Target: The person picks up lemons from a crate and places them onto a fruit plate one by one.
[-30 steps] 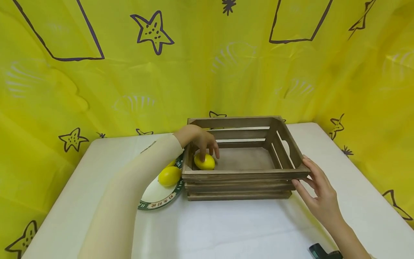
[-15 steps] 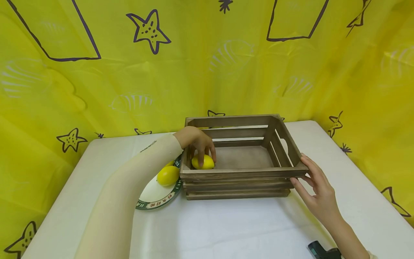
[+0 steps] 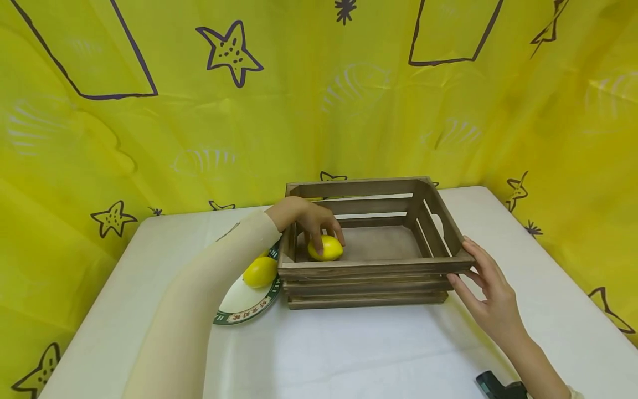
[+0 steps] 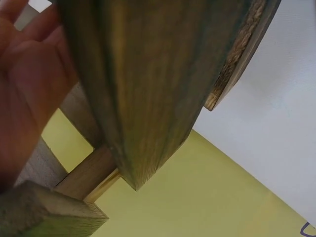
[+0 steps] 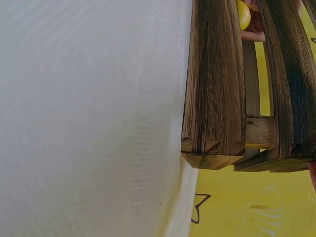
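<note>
In the head view, my left hand [image 3: 310, 216] reaches over the left side of a brown slatted wooden crate [image 3: 374, 271]. Its fingers hold a yellow lemon [image 3: 331, 250] low inside, close to the front wall. The left wrist view shows the palm of the left hand [image 4: 34, 81] behind a blurred crate slat [image 4: 153, 89]; the lemon is out of sight there. At the crate's front right corner, my right hand [image 3: 494, 302] grips the upper rail between thumb and fingers. Through the slats in the right wrist view, part of the lemon [image 5: 243, 16] shows beside left-hand fingers.
Against the crate's left side stands a white plate [image 3: 238, 297] with a green patterned rim. A lemon [image 3: 260, 272] lies on it, with another yellow piece mostly hidden behind. A dark object [image 3: 498, 389] sits near the right forearm. A yellow curtain [image 3: 299, 122] hangs behind the table.
My left hand has moved slightly right inside the crate, and the lemon has shifted right with it. The right hand keeps its grip on the corner.
</note>
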`<action>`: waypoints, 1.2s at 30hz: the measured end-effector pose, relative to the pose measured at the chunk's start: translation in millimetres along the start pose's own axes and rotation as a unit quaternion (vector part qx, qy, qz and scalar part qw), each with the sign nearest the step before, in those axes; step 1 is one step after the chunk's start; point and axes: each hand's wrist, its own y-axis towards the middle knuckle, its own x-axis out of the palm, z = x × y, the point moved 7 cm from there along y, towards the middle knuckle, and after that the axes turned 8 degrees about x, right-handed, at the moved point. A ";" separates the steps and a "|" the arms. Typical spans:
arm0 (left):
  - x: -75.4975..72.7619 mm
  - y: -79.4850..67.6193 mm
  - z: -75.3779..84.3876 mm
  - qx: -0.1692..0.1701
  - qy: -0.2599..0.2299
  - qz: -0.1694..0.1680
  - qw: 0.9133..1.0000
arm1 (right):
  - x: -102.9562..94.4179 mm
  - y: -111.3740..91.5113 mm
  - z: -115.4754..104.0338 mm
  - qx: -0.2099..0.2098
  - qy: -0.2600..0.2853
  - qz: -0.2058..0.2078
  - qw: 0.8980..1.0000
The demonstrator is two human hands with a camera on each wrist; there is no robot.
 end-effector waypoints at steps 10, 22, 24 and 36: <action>-9.9 0.6 13.2 0.124 0.042 0.073 0.989 | 1.8 -1.5 3.1 -0.005 -0.002 -0.002 1.000; -26.9 -12.9 34.8 0.233 0.156 0.212 0.936 | -0.9 -3.5 5.6 -0.003 -0.005 0.001 1.000; -28.9 -17.5 37.5 0.247 0.163 0.242 0.924 | -0.2 -3.4 4.7 -0.005 -0.004 0.002 1.000; -24.7 -39.0 45.3 0.296 0.133 0.322 0.889 | -0.3 -0.6 3.2 -0.005 0.004 0.001 1.000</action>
